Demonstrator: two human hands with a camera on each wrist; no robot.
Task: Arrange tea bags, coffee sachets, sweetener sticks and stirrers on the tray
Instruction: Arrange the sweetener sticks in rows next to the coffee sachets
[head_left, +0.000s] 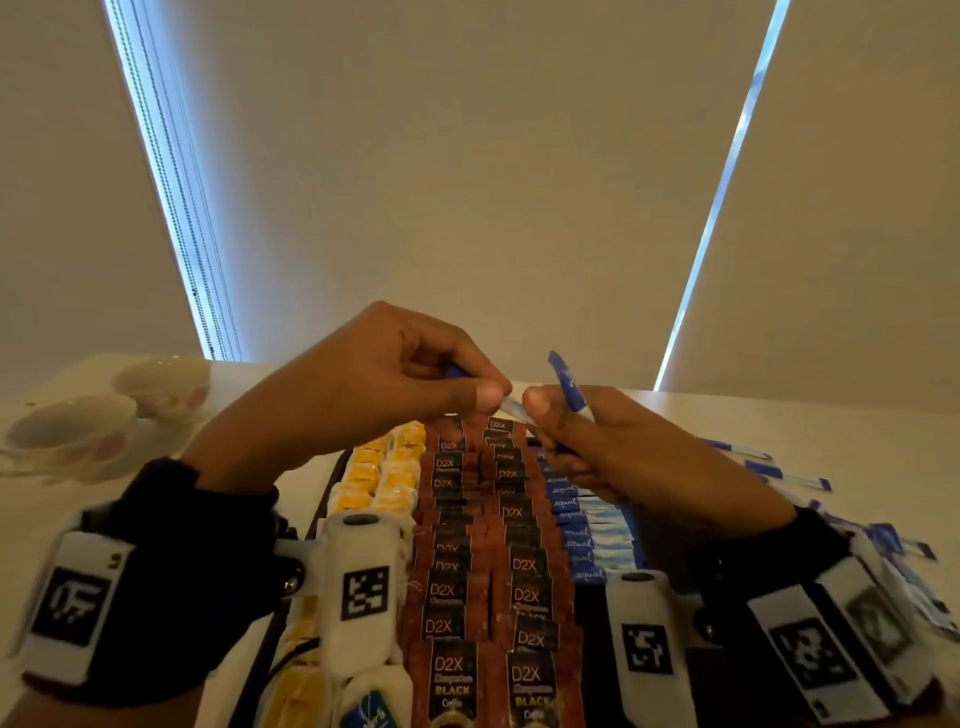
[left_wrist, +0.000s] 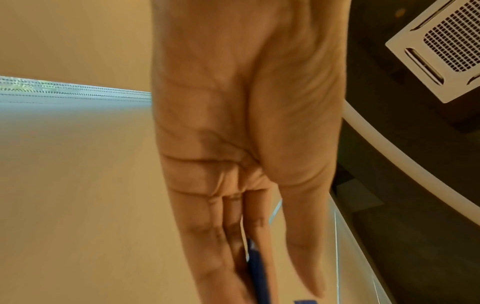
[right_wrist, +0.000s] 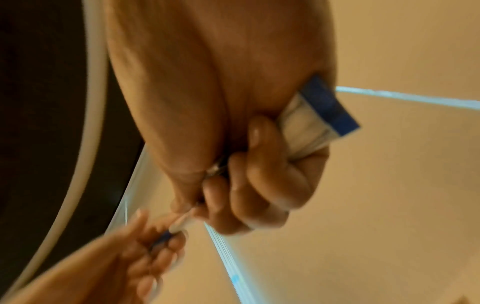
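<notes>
Both hands are raised above the dark tray (head_left: 311, 525). My left hand (head_left: 483, 392) pinches one end of a blue-and-white sweetener stick (head_left: 511, 406); its blue end shows between the fingers (left_wrist: 257, 267). My right hand (head_left: 545, 410) pinches the stick's other end and grips a bundle of sweetener sticks (right_wrist: 319, 117), one of which pokes upward (head_left: 566, 379). The tray holds rows of yellow tea bags (head_left: 384, 467), red-brown coffee sachets (head_left: 467, 545) and blue sweetener sticks (head_left: 576, 519). The right wrist view shows the left hand (right_wrist: 155, 236) blurred.
Two pale cups (head_left: 78, 431) (head_left: 166, 384) stand on the white table at the far left. Loose sweetener sticks (head_left: 769, 467) lie scattered on the table to the right of the tray. Beige window blinds fill the background.
</notes>
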